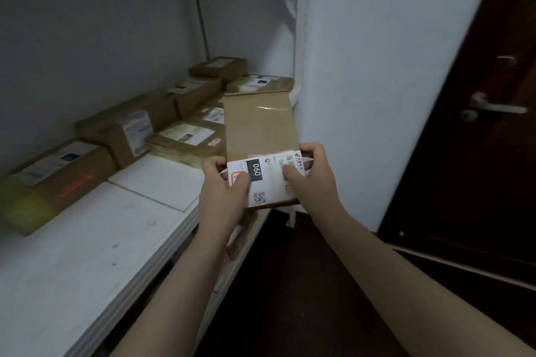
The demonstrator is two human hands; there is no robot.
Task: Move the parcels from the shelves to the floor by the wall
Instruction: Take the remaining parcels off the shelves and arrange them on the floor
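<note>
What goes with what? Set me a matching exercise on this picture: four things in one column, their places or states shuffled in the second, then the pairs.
Things
1. flat parcel
2. left hand
3. door handle
4. white shelf

Places or states
a. on the dark door, at right
b. carries a row of brown boxes
c. held up, label end toward the person
d. grips the parcel's label end, on the 060 side

Pairs: 1-c, 2-d, 3-a, 4-b

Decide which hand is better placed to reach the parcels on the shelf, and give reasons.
Left, probably. The left hand grips the held parcel on the side nearest the shelf parcels; the right hand grips its far side.
</note>
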